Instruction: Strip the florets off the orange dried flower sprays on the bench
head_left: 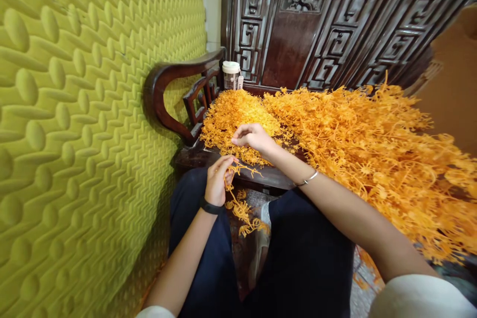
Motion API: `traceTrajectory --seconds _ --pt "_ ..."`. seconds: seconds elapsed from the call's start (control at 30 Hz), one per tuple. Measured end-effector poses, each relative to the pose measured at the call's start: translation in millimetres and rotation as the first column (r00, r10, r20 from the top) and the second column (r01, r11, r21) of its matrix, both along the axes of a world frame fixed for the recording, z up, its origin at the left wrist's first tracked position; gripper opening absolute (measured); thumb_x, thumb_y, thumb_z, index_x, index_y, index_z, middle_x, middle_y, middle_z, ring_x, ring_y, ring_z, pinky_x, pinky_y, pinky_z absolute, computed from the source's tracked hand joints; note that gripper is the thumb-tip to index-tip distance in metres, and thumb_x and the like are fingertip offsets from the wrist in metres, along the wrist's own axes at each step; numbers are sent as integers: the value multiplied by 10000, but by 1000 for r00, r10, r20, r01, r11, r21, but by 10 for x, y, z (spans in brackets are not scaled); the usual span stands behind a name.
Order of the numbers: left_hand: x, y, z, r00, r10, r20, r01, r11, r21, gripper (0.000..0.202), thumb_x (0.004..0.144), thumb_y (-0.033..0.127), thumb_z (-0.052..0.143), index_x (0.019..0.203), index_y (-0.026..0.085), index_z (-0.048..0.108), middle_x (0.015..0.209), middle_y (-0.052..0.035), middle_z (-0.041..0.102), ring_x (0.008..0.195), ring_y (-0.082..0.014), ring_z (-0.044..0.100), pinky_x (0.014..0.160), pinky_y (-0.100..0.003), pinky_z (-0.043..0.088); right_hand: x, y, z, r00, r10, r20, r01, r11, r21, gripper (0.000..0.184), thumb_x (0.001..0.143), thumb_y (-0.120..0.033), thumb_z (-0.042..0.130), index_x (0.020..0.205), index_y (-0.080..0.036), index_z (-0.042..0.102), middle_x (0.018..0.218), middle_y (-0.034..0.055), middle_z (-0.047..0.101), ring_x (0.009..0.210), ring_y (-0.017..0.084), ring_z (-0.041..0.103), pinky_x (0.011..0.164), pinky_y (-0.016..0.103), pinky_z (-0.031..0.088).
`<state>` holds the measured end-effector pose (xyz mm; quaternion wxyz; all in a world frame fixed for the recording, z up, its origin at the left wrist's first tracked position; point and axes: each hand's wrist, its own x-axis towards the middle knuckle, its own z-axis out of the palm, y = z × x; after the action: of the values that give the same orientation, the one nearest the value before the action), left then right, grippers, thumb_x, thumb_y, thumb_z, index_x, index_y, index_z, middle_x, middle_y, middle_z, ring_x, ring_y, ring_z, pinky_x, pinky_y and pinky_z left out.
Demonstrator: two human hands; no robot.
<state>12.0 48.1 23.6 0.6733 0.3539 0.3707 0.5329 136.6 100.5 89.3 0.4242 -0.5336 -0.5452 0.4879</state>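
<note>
My left hand (219,179), with a black band at its wrist, is closed around an orange plastic sprig (241,208). Its curled tips hang down between my knees. Just above and to the right, my right hand (252,138) is pinched over the front of the bench; whatever lies between its fingertips is too small to name, though a thin strand seems to run from there down to the sprig. Behind my right hand lies a small heap of loose orange pieces (238,114). A much larger pile of orange sprigs (357,144) spreads to the right, beside my right forearm.
A dark carved wooden bench (257,177) holds the piles, with a curved armrest (160,94) on the left. A white-lidded clear jar (231,77) stands at the back corner. The yellow textured wall (74,134) is close on my left. Orange bits lie on the floor.
</note>
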Motion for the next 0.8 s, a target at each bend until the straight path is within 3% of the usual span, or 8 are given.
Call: traceTrajectory --seconds 0.27,0.4,0.5,0.6,0.63,0.7,0.77,0.8 --pt "-1 97 44 999 45 8 -45 999 -13 241 642 363 694 717 144 625 430 108 227 330 7 191 351 -142 109 -196 27 -149 939 -299 -170 309 951 32 96 561 -139 619 547 -165 527 579 -33 505 571 88 445 580 228 372" --pt "-11 198 44 998 57 35 -56 998 -21 235 627 346 698 721 144 622 414 120 219 312 10 175 338 -136 105 -340 57 -223 917 -374 -137 374 927 -20 95 590 -132 594 562 -177 515 583 -36 495 588 97 457 575 221 381" --pt "-5 217 38 995 83 51 -82 996 -32 207 613 322 688 680 148 598 409 122 231 305 10 176 332 -133 108 -379 146 -183 909 -391 -141 391 920 -29 100 609 -94 547 565 -174 508 588 -35 504 591 93 473 579 213 391" --pt "-5 98 -15 995 94 39 -93 995 -36 185 630 299 655 602 148 551 406 116 224 307 10 173 332 -132 104 -122 353 1 835 -506 -215 532 843 79 145 627 -35 442 579 -161 498 642 -14 549 599 81 493 592 200 401" --pt "-8 38 -41 997 75 24 -74 996 -47 192 643 298 644 587 146 542 406 114 218 309 10 173 333 -133 102 38 435 76 767 -598 -235 632 767 111 156 623 -20 422 591 -159 486 661 -8 553 594 77 492 589 198 402" --pt "-18 -69 -90 1000 15 7 -15 997 -74 195 666 313 644 620 142 562 416 111 216 319 8 182 341 -131 107 415 581 191 689 -680 -251 723 673 159 127 652 -46 434 644 -168 467 712 -4 551 612 81 495 614 209 409" --pt "-26 -118 -115 999 -43 30 45 997 -67 208 683 342 656 710 141 608 429 106 240 335 3 203 349 -132 123 764 673 213 679 -698 -226 729 608 313 74 659 -114 524 677 -172 481 722 0 551 642 103 522 640 236 430" --pt "-27 -117 -118 996 -69 51 71 996 -52 228 691 356 657 768 143 629 432 103 259 339 1 207 350 -135 129 900 697 187 680 -702 -213 726 603 332 101 652 -136 552 700 -178 474 709 -2 545 643 113 529 645 249 438"
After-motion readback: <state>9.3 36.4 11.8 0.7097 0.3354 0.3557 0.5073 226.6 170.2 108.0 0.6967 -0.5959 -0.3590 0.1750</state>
